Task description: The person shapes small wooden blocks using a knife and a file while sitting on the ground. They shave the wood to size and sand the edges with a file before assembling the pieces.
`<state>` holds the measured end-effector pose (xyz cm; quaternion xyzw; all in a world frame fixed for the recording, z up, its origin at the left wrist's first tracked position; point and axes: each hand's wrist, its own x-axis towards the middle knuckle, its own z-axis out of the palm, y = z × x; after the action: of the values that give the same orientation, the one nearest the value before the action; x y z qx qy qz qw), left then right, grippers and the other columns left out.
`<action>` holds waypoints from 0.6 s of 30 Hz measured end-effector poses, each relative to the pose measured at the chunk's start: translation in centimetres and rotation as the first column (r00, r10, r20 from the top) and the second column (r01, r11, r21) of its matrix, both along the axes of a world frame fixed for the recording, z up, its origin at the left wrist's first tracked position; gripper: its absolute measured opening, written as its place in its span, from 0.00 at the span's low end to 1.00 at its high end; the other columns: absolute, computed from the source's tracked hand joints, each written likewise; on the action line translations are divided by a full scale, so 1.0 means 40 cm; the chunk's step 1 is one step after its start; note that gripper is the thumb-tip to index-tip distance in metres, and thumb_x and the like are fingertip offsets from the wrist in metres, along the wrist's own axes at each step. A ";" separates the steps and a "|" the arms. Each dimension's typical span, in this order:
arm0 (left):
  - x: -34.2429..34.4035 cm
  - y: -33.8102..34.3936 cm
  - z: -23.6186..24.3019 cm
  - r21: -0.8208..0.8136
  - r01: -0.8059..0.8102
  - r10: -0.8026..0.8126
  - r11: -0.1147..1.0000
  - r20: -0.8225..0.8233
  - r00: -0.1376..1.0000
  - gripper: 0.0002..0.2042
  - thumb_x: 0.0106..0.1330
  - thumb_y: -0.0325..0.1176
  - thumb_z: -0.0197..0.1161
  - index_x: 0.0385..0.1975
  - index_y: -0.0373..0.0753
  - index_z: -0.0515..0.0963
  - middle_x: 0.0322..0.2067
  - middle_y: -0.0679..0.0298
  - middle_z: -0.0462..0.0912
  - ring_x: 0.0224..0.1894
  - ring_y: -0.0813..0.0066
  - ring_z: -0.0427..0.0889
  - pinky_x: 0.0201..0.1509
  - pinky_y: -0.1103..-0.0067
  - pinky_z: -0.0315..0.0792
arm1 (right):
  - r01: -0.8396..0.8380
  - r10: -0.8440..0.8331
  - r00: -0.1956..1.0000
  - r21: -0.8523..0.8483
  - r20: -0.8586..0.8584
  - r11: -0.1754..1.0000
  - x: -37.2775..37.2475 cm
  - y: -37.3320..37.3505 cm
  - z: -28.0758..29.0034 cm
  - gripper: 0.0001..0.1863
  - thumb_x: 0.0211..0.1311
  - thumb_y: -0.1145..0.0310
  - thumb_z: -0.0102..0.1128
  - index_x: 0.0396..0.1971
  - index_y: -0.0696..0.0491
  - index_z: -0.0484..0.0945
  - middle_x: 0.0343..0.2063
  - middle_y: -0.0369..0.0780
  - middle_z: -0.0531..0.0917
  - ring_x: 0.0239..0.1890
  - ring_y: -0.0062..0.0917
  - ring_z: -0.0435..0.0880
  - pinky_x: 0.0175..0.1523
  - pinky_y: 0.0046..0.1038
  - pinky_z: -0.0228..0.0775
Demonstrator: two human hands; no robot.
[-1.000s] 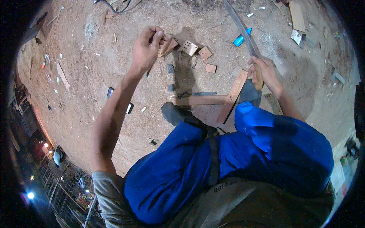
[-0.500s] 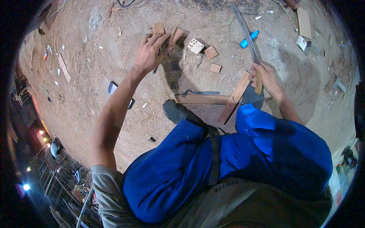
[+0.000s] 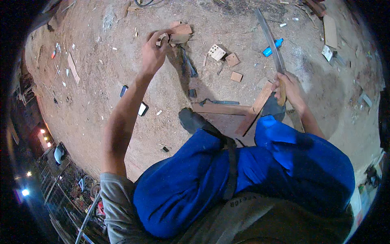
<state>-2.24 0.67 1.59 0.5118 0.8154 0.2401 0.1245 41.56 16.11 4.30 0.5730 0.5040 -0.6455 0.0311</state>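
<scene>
My left hand (image 3: 153,57) is closed round a small wooden block (image 3: 162,39), part of which shows between thumb and fingers. Just to its right, more wooden blocks (image 3: 181,29) lie close together on the ground, near or against my fingertips. My right hand (image 3: 291,90) grips a handsaw by its wooden handle (image 3: 282,96). The long saw blade (image 3: 269,37) points away from me and passes over a blue bottle-shaped thing (image 3: 272,47). Below that hand, a reddish wooden plank (image 3: 256,106) slants beside my right foot, meeting another plank (image 3: 221,108) laid crosswise.
A pale block with holes (image 3: 217,52), a brown block (image 3: 232,59) and a smaller one (image 3: 237,76) lie mid-ground. Dark narrow tools (image 3: 188,64) rest nearby. Two phones, one (image 3: 143,109) lit white, lie by my left forearm. Wood scraps and sawdust cover the ground.
My left hand has turned and drawn slightly left, and a small block now shows in its grip. The blocks beside it lie differently. My right hand keeps hold of the saw.
</scene>
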 end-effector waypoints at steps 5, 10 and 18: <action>0.031 -0.020 0.006 0.071 -0.011 -0.004 0.997 0.205 0.979 0.17 0.67 0.31 0.63 0.56 0.45 0.80 0.53 0.53 0.80 0.46 0.60 0.84 0.46 0.71 0.80 | 0.001 -0.002 0.999 -0.032 -0.050 0.999 0.015 0.009 -0.022 0.15 0.71 0.61 0.48 0.37 0.57 0.76 0.25 0.42 0.84 0.19 0.23 0.80 0.27 0.26 0.74; 0.047 -0.011 0.000 0.169 0.064 -0.057 0.983 -0.048 0.997 0.19 0.62 0.36 0.72 0.54 0.44 0.81 0.52 0.53 0.81 0.45 0.58 0.85 0.43 0.69 0.82 | -0.029 0.031 0.996 0.029 -0.085 0.999 0.027 -0.003 -0.054 0.14 0.69 0.63 0.48 0.35 0.58 0.77 0.21 0.40 0.79 0.16 0.22 0.75 0.26 0.26 0.71; 0.025 0.020 0.003 0.163 0.072 -0.069 0.984 -0.026 0.997 0.09 0.64 0.33 0.70 0.42 0.39 0.86 0.43 0.55 0.87 0.40 0.64 0.88 0.41 0.71 0.82 | 0.131 -0.126 0.985 0.034 -0.118 0.991 0.025 -0.016 -0.024 0.17 0.73 0.60 0.49 0.35 0.59 0.77 0.17 0.35 0.72 0.12 0.16 0.66 0.19 0.20 0.59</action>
<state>-1.22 1.46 1.72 0.5512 0.7756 0.2964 0.0820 42.58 15.47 3.32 0.5664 0.4801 -0.6678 -0.0517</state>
